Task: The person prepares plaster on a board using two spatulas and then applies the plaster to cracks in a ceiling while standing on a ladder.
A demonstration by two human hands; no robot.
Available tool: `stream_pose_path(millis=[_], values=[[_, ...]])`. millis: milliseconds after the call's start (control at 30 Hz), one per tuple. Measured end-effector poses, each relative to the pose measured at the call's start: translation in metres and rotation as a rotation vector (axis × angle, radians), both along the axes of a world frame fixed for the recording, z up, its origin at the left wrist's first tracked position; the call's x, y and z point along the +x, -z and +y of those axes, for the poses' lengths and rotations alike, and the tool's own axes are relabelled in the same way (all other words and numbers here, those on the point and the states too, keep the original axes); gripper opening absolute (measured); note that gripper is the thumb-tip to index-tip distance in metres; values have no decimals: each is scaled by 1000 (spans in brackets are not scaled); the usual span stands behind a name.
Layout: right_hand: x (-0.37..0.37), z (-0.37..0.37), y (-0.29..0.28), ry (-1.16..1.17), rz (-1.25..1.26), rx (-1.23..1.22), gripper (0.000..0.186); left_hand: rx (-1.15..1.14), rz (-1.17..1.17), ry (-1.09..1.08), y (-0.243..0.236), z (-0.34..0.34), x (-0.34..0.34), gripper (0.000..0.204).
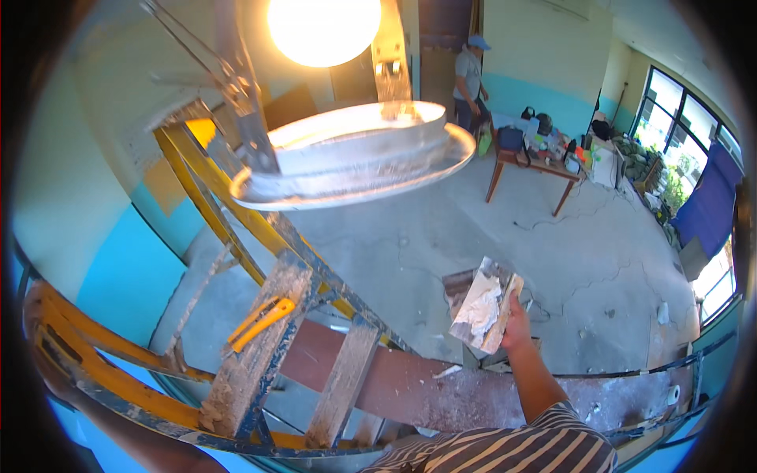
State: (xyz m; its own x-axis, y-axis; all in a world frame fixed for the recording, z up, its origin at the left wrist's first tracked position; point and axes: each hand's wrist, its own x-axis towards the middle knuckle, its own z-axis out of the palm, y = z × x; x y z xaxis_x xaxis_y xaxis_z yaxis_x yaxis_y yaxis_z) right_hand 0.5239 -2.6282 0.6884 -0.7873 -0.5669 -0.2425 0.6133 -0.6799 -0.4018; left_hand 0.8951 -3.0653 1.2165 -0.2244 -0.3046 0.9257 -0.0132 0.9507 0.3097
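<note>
Precariously Placed: Loaded Scrapers and a Loose Cutter

The right hand (516, 325) has its fingers clamped on the edge of the scrapers (482, 310), held out over the plank (406, 386) at the near right. White paste sits in a ragged heap on the tilted blade, so a steeper tilt could drop it onto the plank or the floor (371, 284). The left hand (38, 315) is at the far-left rail of the yellow stepladder (189, 193); it is too dark and blurred to tell whether its fingers grip. If they don't, a lean to the right could upset balance. An orange cutter (262, 323) lies slanting across a ladder step, where a knock might send it down. The lamp fixture (355, 162) hangs close ahead, easily bumped, and the glaring bulb (323, 27) could dazzle.
</note>
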Motion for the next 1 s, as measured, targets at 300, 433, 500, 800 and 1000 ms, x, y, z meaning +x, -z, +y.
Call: stream_pose_path(millis=[300, 433, 500, 800, 1000], values=[[8, 7, -11, 64, 22, -39, 59, 61, 35, 194, 16, -2, 4, 51], [6, 22, 15, 108, -34, -26, 56, 16, 27, 149, 11, 3, 0, 50], [10, 35, 27, 107, -46, -26, 54, 8, 12, 120, 18, 3, -8, 50], [28, 71, 45, 146, -123, 33, 55, -26, -71, -29, 33, 18, -17, 48], [27, 76, 51, 104, -124, 44, 55, -43, -104, -85, 41, 22, -13, 47]])
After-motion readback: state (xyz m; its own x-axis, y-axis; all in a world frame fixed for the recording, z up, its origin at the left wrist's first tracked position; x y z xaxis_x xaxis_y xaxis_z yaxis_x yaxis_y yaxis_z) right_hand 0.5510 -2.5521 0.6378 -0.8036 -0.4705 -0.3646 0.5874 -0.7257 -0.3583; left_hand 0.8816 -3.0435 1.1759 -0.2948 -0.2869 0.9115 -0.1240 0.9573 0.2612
